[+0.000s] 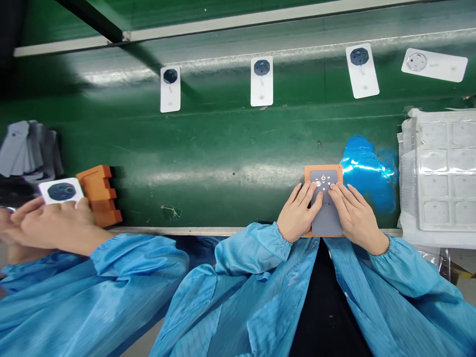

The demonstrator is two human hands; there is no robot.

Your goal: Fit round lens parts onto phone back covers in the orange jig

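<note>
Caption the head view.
Left hand and right hand rest on a grey panel in an orange jig on a green belt.

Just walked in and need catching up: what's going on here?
A person lays the left hand and right hand flat on a grey panel seated in an orange fixture at the near edge of the green belt. Beside them, a co-worker's hand holds a white card. Similar cards lie on the belt.

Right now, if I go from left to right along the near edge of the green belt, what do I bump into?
Co-worker's hand → orange blocks → left hand → grey panel → right hand → clear trays.
</note>
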